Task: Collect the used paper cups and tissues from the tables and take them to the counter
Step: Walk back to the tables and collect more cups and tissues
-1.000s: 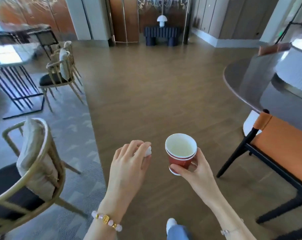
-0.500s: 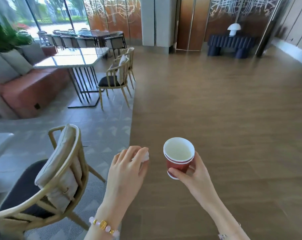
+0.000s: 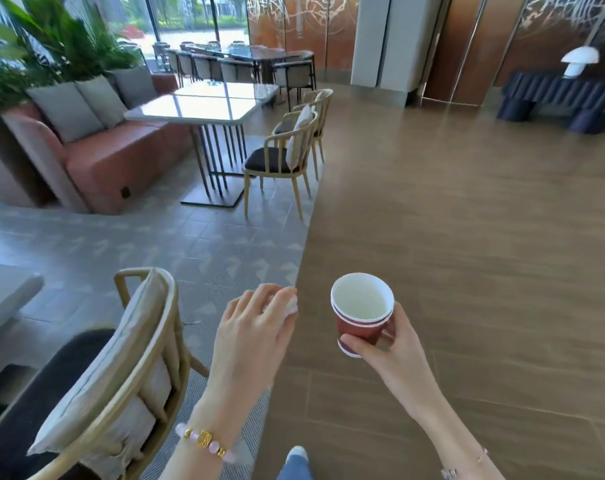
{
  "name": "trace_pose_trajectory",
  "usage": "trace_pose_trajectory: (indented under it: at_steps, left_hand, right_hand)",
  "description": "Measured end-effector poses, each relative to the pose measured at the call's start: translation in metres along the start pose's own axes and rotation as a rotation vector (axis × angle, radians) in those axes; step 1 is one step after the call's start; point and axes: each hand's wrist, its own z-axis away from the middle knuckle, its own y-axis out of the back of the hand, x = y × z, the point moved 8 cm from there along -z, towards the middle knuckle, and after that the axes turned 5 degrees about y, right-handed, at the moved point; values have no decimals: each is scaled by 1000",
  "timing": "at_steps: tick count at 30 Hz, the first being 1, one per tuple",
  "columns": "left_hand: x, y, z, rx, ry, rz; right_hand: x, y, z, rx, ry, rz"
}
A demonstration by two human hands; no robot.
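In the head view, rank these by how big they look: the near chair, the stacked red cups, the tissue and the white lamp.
1. near chair
2. stacked red cups
3. white lamp and tissue: about alike, unranked; the left hand hides most of the tissue, and the lamp is far off.

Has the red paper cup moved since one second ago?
Yes. The red cup, held in the right hand, has swung left with the person, nearer the cushioned wooden chair.

Lobby café lounge: glass-topped table, banquette sofa, cane chairs, potted plants.
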Motion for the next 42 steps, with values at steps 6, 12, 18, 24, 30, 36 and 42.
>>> trace_pose_trajectory:
  at_steps: [6,12,18,24,30,36,42]
  left_hand:
    - [-60,-31,-111,31,-1,-3]
    - [-111,-59,-185,18,47,-1]
    - [-169,-91,-242,13,130,-20]
    - [-229,-119,-308,56,215,-93]
    - [-299,-134,-385,128,346,-167]
    - [-369,-134,-425,205,478,-262]
    - [-447,-122,-436,249,634,-344]
  right_hand:
    - [-2,-43,-130,-40,15,-26]
    - [4,-78,-226,-70,25,-35]
    - [20,-119,-317,-129,21,-40]
    - [38,-176,-422,-249,36,-68]
    - [44,-250,-536,-397,57,-82]
    - [41,-334,-615,-563,96,-69]
    - [36,-436,-662,-734,112,-89]
